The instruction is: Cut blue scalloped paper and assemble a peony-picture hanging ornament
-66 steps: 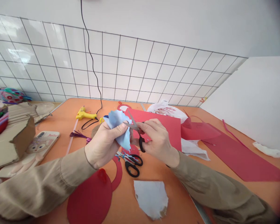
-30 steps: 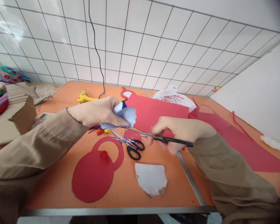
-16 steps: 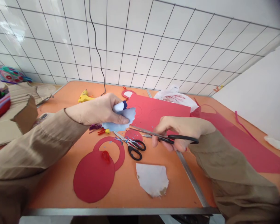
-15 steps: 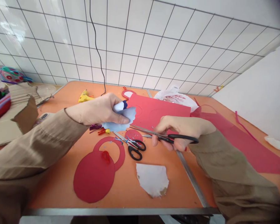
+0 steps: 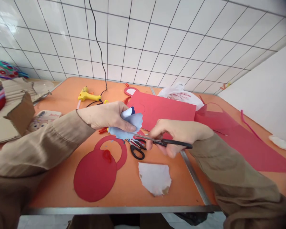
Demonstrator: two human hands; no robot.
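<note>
Your left hand had its fingers pinched on the blue piece, thumb on top, folding it over itself. The piece was above the counter, beyond the red disc and a little to its right. Your right hand had its fingers wrapped around the black-handled scissors, their blades pointing left to the blue piece's lower edge; whether they bit into it, you could not tell.

The spare scissors lay right of the disc and beyond it, partly under the blue piece. The red ring touched the disc's far side, and a red loop rested on the disc's far edge. The white scrap lay right of the disc, apart from it. Well beyond the disc were the yellow glue gun and, farther right, the red sheet.
</note>
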